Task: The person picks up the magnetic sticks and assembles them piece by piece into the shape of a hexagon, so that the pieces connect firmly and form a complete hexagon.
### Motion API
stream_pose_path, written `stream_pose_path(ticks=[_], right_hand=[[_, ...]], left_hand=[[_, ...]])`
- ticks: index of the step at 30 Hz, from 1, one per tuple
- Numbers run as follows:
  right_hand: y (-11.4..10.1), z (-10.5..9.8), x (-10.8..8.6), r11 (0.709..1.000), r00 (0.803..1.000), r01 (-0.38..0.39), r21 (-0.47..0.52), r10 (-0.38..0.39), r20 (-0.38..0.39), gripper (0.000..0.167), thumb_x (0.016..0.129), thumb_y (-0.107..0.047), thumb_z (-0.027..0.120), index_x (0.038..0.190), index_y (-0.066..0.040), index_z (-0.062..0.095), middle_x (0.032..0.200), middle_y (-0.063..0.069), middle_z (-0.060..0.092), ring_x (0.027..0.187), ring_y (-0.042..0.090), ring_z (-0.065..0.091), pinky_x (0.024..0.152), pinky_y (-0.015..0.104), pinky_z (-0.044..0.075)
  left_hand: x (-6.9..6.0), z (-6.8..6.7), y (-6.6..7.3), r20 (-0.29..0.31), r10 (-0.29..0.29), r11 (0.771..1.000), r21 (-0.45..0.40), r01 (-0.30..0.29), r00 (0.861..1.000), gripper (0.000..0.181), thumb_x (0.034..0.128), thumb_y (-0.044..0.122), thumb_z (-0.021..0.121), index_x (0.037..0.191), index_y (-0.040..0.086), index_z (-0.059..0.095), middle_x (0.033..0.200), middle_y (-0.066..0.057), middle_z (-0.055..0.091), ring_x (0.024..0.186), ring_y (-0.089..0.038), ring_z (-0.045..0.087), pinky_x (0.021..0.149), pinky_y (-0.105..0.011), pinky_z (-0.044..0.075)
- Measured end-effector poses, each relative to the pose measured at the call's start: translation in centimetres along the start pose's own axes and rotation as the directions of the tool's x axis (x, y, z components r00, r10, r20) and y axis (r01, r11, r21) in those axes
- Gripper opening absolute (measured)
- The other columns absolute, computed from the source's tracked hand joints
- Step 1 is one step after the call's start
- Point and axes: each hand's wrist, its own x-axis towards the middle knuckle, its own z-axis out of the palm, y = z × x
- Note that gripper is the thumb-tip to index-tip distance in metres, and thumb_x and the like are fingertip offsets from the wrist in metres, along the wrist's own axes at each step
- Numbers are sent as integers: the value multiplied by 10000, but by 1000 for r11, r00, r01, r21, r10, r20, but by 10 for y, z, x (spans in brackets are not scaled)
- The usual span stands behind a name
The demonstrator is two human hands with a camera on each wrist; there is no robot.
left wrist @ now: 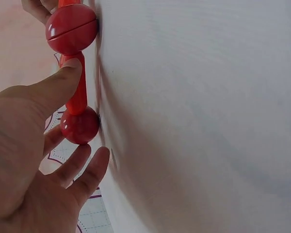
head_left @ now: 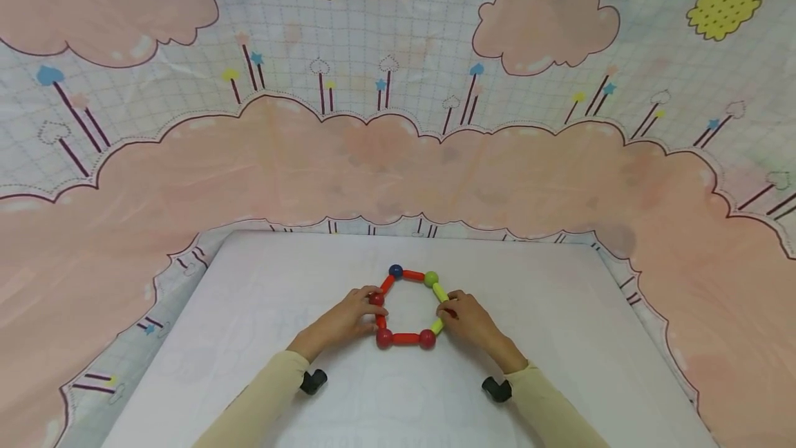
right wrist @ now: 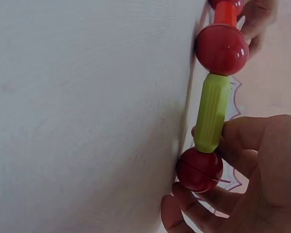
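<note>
A six-sided ring of magnetic balls and rods lies on the white table. My left hand (head_left: 344, 314) grips its left corner: the thumb lies on a red rod (left wrist: 77, 94) and the fingers curl past a red ball (left wrist: 80, 125). At the right corner my right hand (head_left: 470, 321) holds another red ball (right wrist: 200, 170), its thumb side against a yellow-green rod (right wrist: 213, 112). That ball is mostly hidden by fingers in the head view. A blue ball (head_left: 396, 271) and a green ball (head_left: 431, 278) form the far corners, joined by a red rod (head_left: 413, 275).
Two more red balls, one on the left (head_left: 384, 338) and one on the right (head_left: 427, 339), make the near side with a red rod (head_left: 406, 339) between them. The white table (head_left: 261, 282) meets a cloud-patterned cloth (head_left: 373, 171) behind and at its sides.
</note>
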Motion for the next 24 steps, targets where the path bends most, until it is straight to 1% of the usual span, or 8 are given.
stream_pose_path(ticks=[6,10,17,21,24], right_hand=[[1,0,0,1000,1000,5,31,-5,-3,151,941,-173,627,1007,-97,740,1207,158,624,1079,303,576,953,473,487],[2,-1,0,998,1000,-7,61,7,-9,133,932,-160,641,996,-96,738,1195,157,623,1072,299,584,952,477,492],[1,0,1,997,999,-18,73,21,-39,170,921,-140,661,1060,-64,722,1184,168,603,1032,280,597,916,458,514],[0,1,1,996,998,-44,83,48,-44,201,914,-139,669,1081,-44,725,1172,172,609,1009,273,595,897,439,519],[-2,3,1,993,996,-81,81,85,-40,231,916,-157,667,1107,-40,722,1184,177,610,1016,274,594,897,438,525]], left_hand=[[0,5,2,-52,-17,999,31,19,998,309,875,324,732,1174,249,703,1471,-83,423,1271,-279,438,1023,-428,482],[0,6,5,-65,-38,999,27,40,997,331,879,343,724,1196,254,696,1472,-72,422,1274,-268,435,1029,-437,478],[-1,6,7,-71,-12,1000,-11,11,997,321,894,314,714,1201,221,695,1476,-97,410,1284,-297,430,1043,-445,466],[-2,6,8,-65,-7,1000,-19,6,998,318,900,308,708,1203,217,694,1485,-101,402,1292,-305,427,1044,-449,467],[-2,6,8,-65,-4,1000,-18,3,998,317,899,310,707,1201,216,695,1485,-104,403,1291,-309,429,1047,-449,464]])
